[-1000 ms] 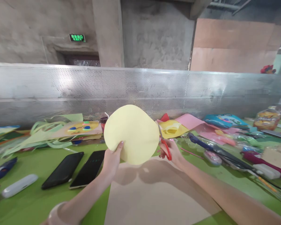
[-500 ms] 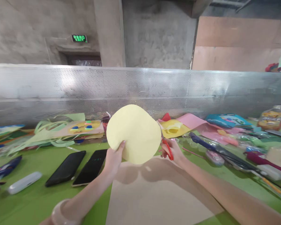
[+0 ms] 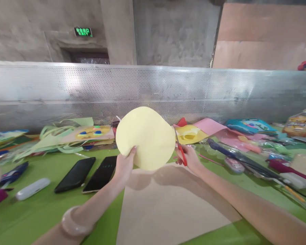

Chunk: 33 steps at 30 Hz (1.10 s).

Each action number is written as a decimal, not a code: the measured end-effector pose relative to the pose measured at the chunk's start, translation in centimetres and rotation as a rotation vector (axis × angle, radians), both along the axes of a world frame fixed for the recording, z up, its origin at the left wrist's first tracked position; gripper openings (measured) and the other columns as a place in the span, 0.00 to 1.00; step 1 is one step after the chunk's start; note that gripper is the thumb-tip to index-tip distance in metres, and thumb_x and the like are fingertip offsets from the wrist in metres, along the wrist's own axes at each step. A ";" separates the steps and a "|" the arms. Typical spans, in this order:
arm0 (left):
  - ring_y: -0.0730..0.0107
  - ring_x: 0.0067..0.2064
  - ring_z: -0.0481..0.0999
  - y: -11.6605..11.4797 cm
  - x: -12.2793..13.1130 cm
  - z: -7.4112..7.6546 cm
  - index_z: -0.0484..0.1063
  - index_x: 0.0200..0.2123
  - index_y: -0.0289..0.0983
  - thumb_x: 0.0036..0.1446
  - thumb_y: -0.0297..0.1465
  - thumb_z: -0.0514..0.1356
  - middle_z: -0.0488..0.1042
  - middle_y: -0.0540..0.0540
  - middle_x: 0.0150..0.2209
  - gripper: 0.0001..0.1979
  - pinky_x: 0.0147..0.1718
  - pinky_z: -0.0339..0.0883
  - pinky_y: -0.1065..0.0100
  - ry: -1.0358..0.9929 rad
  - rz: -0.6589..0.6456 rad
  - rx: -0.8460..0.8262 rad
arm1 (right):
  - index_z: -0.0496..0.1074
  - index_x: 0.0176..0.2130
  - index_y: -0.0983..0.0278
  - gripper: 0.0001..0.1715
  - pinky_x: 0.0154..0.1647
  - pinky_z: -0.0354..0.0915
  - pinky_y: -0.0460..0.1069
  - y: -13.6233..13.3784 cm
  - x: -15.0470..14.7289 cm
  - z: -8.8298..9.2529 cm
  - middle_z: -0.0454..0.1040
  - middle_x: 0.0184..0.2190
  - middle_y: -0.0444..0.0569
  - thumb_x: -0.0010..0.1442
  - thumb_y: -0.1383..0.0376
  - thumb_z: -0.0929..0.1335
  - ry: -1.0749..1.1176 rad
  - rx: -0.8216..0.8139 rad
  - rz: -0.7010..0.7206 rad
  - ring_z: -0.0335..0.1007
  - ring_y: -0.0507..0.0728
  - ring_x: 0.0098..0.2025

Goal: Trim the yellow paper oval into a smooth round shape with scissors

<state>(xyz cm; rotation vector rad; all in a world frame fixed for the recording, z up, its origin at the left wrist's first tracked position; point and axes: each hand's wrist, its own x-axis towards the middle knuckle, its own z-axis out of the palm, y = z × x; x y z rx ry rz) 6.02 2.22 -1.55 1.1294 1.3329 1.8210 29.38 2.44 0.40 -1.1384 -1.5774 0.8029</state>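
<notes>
A rounded piece of pale yellow paper [image 3: 146, 137] is held up in front of me. My left hand [image 3: 125, 163] pinches its lower left edge, thumb on the near face and the other fingers hidden behind. Red-handled scissors [image 3: 182, 154] are in my right hand [image 3: 190, 158], closed around the handles. Their blades point upward at the paper's right edge; whether they touch it I cannot tell. Below both hands a large beige sheet [image 3: 168, 207] lies flat on the green table [image 3: 35, 217].
Two black phones [image 3: 75, 174] and a white oblong case [image 3: 33, 189] lie at left. Behind them are green paper strips [image 3: 51, 139] and a decorated sheet [image 3: 94, 132]. Pink paper [image 3: 210, 126], a blue pouch [image 3: 250, 126] and a dark blue rod-like tool [image 3: 221, 149] lie right. A perforated metal barrier [image 3: 104, 88] stands behind.
The whole scene sits slightly higher in the view as the camera tilts down. Both hands keep the same hold on the paper and the scissors, with barely any shift between them.
</notes>
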 end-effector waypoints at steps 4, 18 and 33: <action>0.61 0.47 0.71 -0.1 0.0 0.0 0.71 0.42 0.32 0.48 0.36 0.61 0.73 0.40 0.43 0.18 0.48 0.63 0.64 0.008 0.022 0.052 | 0.60 0.23 0.63 0.10 0.18 0.62 0.45 -0.1 -0.1 -0.1 0.62 0.09 0.38 0.49 0.60 0.64 0.060 0.018 0.004 0.62 0.50 0.13; 0.61 0.47 0.71 -0.2 0.1 0.0 0.72 0.42 0.32 0.48 0.38 0.61 0.73 0.40 0.43 0.19 0.48 0.62 0.64 -0.010 0.007 0.056 | 0.60 0.25 0.64 0.11 0.15 0.60 0.43 0.2 -0.5 -1.4 0.65 0.13 0.39 0.50 0.59 0.65 0.113 -0.071 0.071 0.66 0.51 0.16; 0.60 0.45 0.72 -0.9 0.3 0.5 0.72 0.41 0.32 0.49 0.38 0.60 0.74 0.40 0.42 0.19 0.46 0.64 0.62 -0.002 -0.024 0.007 | 0.61 0.23 0.63 0.09 0.15 0.60 0.44 -1.3 -2.1 -0.4 0.64 0.11 0.40 0.48 0.60 0.64 0.162 -0.141 0.074 0.64 0.51 0.15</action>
